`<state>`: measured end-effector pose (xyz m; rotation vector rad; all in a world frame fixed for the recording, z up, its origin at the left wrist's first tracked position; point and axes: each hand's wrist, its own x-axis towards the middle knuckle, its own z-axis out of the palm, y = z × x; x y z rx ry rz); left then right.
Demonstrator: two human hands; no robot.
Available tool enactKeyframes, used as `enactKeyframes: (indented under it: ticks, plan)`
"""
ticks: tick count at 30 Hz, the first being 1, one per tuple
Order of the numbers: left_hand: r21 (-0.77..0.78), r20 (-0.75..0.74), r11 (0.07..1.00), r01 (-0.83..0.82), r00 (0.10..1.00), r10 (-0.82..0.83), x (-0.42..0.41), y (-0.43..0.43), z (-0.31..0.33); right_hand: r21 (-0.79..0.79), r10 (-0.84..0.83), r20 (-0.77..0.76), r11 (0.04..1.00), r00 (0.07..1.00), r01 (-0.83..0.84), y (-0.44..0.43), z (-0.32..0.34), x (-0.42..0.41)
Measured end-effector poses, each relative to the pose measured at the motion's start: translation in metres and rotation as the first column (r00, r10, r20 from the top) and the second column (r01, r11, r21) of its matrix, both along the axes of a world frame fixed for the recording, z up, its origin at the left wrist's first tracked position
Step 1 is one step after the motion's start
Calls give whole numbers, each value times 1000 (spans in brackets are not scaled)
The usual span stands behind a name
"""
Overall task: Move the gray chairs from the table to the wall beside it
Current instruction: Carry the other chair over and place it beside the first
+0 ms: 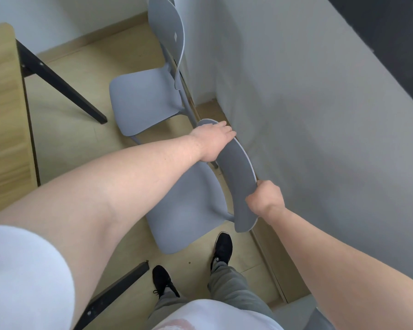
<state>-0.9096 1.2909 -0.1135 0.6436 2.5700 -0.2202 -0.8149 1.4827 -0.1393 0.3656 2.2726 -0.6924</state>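
Grey wall (pixel 320 115) fills the right side; wood-look floor (pixel 81 67) below. Wooden table (pixel 3 115) with black legs stands at left edge. Far gray chair (pixel 143 98) sits against the wall, backrest toward it, seat facing the table. Near gray chair (pixel 188 210) is just this side of it, also close to the wall, backrest nearest the wall. Left hand (pixel 212 144) lies over the far end of the near chair's backrest top, fingers curled over the edge. Right hand (pixel 265 198) clamps the near end of the same backrest, fingers wrapped shut. Black shoes (pixel 222 246) stand just behind the seat.
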Motion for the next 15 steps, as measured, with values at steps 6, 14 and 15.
enactKeyframes:
  ticks: [6, 14, 15]
  plan:
    - [-37, 54, 999, -26, 998, 28, 0, 15, -2, 1, -72, -18, 997, 997, 73, 9, -5, -2]
    - [-70, 70, 997, -41, 997, 46, 6, 18, 1, -18, -158, -70, 987, 985, 157, 9, -7, 3]
    - [-81, 60, 996, -43, 997, 48, 8, 17, 0, -38, -175, -92, 984, 980, 173, 11, -8, 4]
